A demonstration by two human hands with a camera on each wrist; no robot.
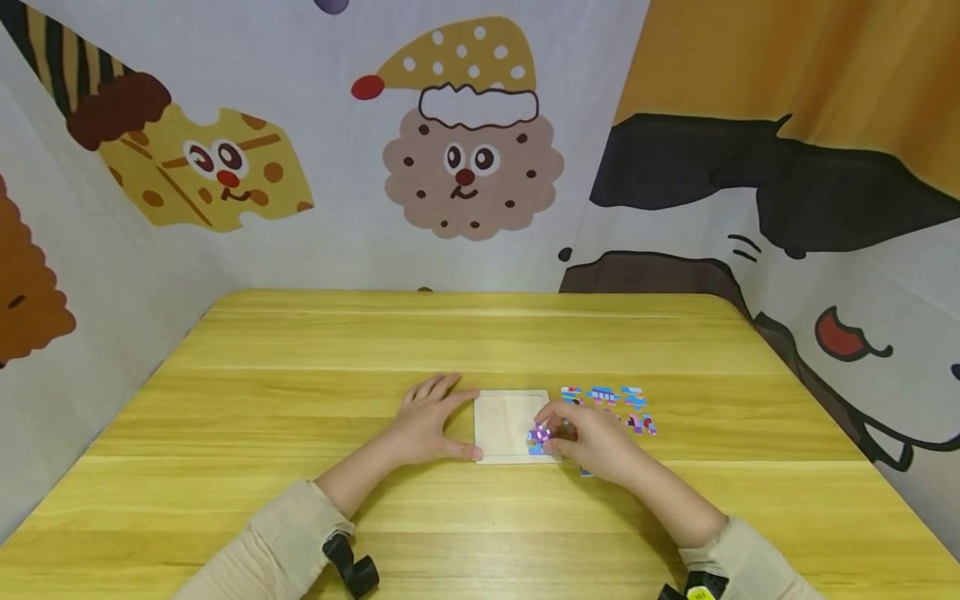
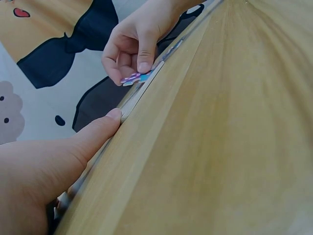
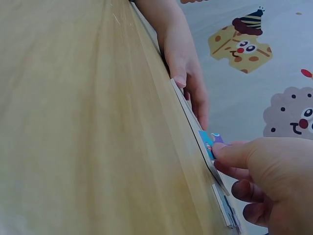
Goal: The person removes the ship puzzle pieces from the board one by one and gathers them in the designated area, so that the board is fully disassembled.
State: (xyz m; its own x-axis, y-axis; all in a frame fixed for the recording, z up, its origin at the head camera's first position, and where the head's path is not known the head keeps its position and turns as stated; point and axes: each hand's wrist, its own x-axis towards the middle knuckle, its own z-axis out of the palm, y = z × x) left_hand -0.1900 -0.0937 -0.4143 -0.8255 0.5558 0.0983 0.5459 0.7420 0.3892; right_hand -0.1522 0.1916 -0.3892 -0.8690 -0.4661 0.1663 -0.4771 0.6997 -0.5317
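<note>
The table point(image 1: 300, 400) is yellow wood, smooth with a visible grain and a slight sheen. The puzzle tray point(image 1: 504, 421) is pale, matt, unfinished wood. The puzzle pieces point(image 1: 609, 407) carry glossy colour print. The backdrop point(image 1: 465, 167) looks like printed cloth.

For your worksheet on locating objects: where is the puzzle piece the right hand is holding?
In the head view the puzzle piece is pinched by the right hand at the near right corner of the wooden tray, left of the loose pieces.

Bright, even indoor light, soft shadows, wide-angle edge bending, blurred wrist-view close-ups.
</note>
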